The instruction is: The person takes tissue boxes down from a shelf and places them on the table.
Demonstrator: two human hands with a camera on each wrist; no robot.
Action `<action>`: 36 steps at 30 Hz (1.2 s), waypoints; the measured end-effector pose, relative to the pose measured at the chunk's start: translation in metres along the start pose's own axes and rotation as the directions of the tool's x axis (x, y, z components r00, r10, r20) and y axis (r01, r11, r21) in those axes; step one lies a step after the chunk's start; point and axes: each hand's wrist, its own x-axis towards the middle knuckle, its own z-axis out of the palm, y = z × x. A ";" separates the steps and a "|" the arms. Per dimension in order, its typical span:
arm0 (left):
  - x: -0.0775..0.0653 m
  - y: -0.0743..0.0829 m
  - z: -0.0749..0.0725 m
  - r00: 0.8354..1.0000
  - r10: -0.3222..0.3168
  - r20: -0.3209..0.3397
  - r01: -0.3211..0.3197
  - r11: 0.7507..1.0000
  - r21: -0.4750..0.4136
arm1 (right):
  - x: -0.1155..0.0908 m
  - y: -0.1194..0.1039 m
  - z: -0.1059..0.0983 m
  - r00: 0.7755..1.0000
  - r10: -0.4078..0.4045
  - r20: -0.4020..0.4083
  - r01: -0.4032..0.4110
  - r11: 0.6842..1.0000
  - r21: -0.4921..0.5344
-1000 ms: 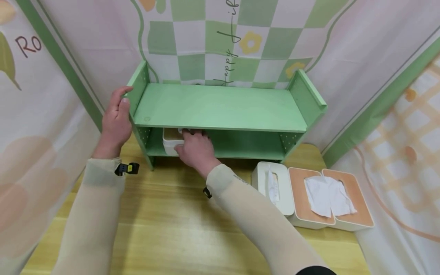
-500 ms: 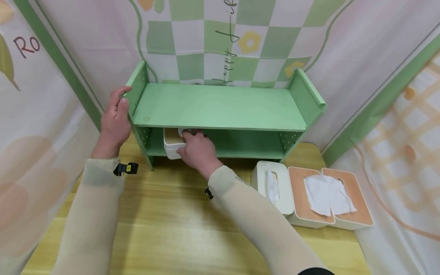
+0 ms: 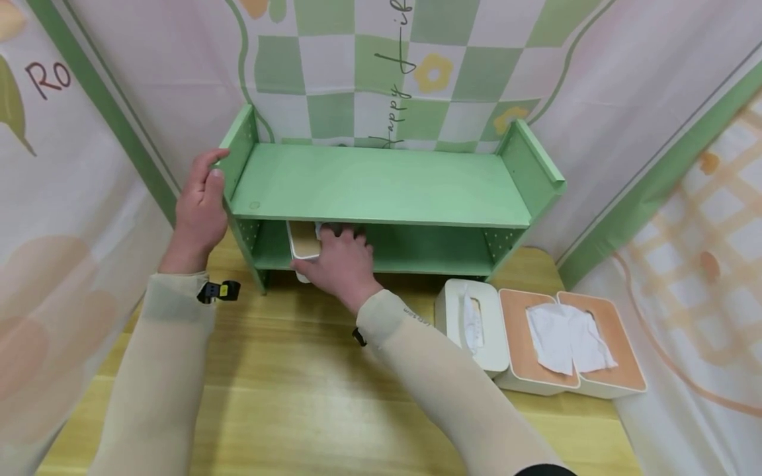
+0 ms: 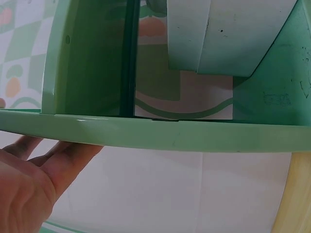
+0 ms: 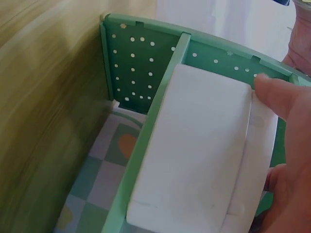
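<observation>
In the head view, my left hand (image 3: 202,215) holds the upper left side panel of the green shelf (image 3: 381,185), index fingertip over its edge. The left wrist view shows fingers against the panel's outer face. Under the upper board, my right hand (image 3: 342,264) grips a white tissue box (image 3: 305,240) with a tan lid. A bit of tissue shows at the fingertips. In the right wrist view, the thumb lies along the seam of the box (image 5: 199,150), the other fingers beyond it. The box is at the lower board's front edge, near the left end.
Right of the shelf, on the wooden table (image 3: 297,396), stand an all-white tissue box (image 3: 497,354) and two orange-topped tissue boxes (image 3: 518,324) (image 3: 625,363), side by side with tissues pulled out. Patterned curtains (image 3: 667,92) surround the table closely.
The tissue box has come slightly forward and right on the lower board, with less of its front face showing. My right hand has shifted slightly with it. The left hand stays put.
</observation>
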 end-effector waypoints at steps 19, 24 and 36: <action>0.001 -0.001 0.000 1.000 0.020 0.001 -0.020 1.000 -0.002 | -0.007 0.005 0.011 0.997 0.047 -0.061 -0.041 0.995 0.094; 0.000 0.000 0.001 1.000 0.016 0.002 -0.016 1.000 0.008 | -0.007 0.010 0.012 0.992 0.061 -0.106 -0.048 0.992 0.116; 0.000 -0.001 0.002 1.000 0.010 -0.017 -0.009 0.999 0.035 | -0.017 0.025 0.003 0.990 0.024 -0.138 0.004 0.980 0.197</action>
